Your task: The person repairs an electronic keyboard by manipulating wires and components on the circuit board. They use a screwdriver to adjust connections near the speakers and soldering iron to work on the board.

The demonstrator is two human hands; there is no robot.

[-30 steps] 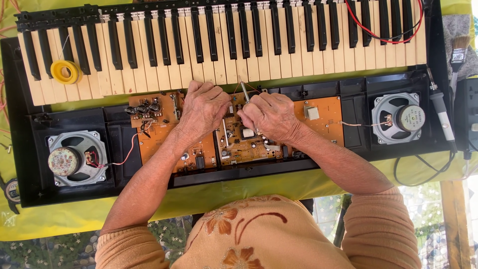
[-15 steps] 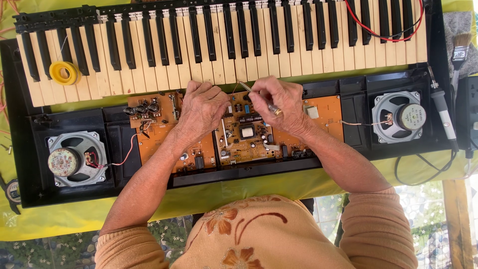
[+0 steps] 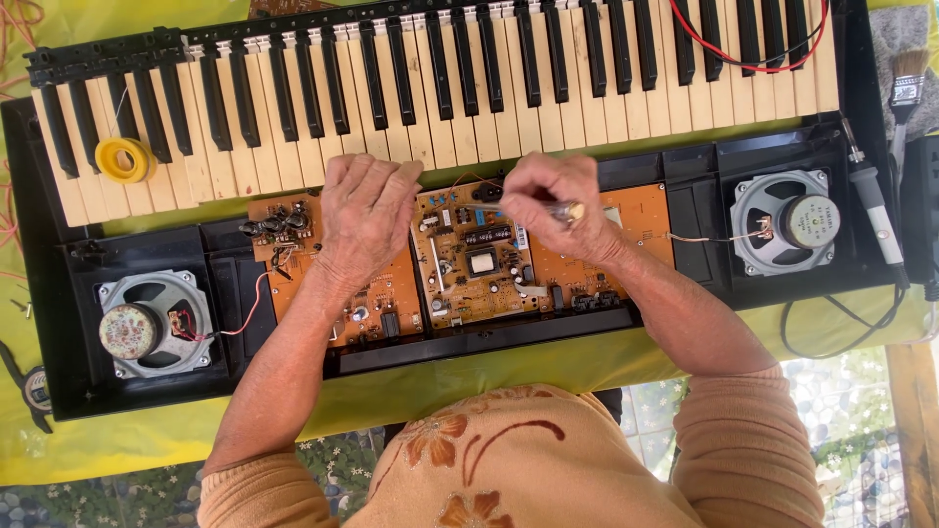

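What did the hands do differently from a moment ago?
The right hand moved up toward the keys, now holding a screwdriver sideways over the circuit board. The left hand stayed flat on the board; speakers and yellow tape roll unchanged.

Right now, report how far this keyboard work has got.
Done: the keyboard's casing is open, baring the orange circuit boards and both speakers. In hand: the right hand holds a clear-handled tool at the middle board; the left hand rests flat on the left board. Left: everything is uncovered, the soldering iron unused aside.
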